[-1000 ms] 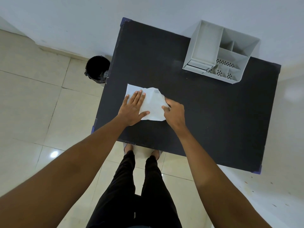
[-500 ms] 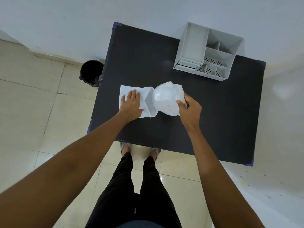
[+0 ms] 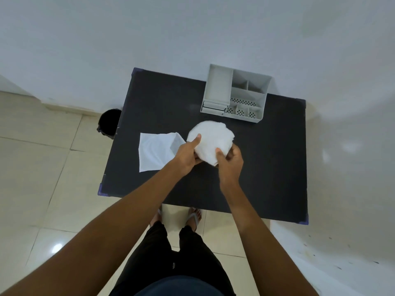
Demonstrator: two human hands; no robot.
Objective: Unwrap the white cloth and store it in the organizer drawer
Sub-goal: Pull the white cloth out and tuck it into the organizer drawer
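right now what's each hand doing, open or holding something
Left hand: closed on the white cloth, thumb on top.
Right hand: closed on the same cloth from its near right edge.

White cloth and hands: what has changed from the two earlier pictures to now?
The left hand let go of the wrapper and joined the right hand on the white cloth, now pulled fully out and held toward the organizer. The wrapper stays flat on the table; the organizer is untouched.
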